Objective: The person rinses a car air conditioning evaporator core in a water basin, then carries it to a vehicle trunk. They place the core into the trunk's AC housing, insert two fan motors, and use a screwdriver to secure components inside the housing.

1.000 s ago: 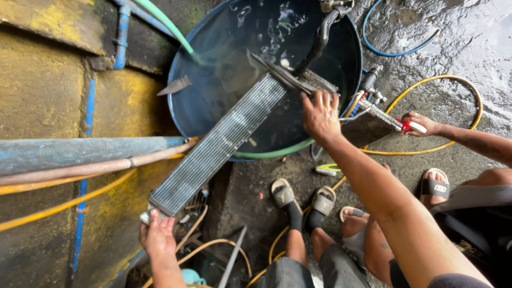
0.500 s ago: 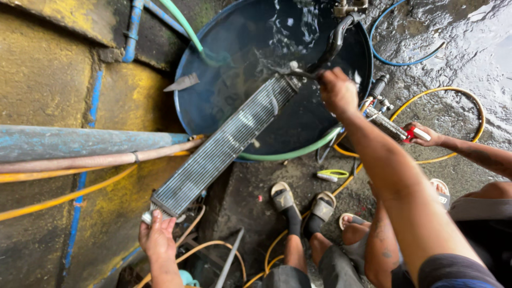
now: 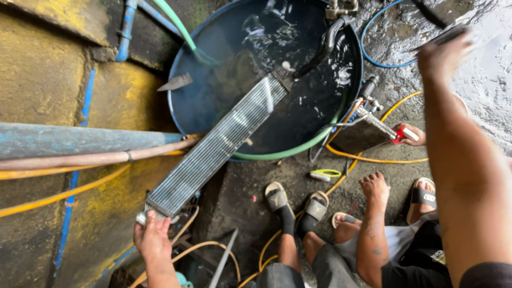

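A long finned metal radiator core [image 3: 213,149] slants from the lower left up into a dark round tub of water [image 3: 173,109]. Its far end rests over the water and its near end hangs off the tub. My left hand [image 3: 152,240] grips that near end from below. My right hand [image 3: 442,56] is raised at the upper right, away from the core. Its fingers are closed on a dark flat strip [image 3: 434,18], which is blurred and partly cut off by the frame's top edge.
Another person squats at the right, feet in sandals [image 3: 277,197]. Their hand holds a red-handled tool [image 3: 402,133] beside a smaller dark radiator [image 3: 362,133]. Yellow, blue and green hoses cross the wet floor. A yellow wall with pipes [image 3: 80,140] fills the left.
My right hand has let go of the core's far end and swung up to the right with the dark strip. That far end now rests over the water. The left hand keeps its grip.
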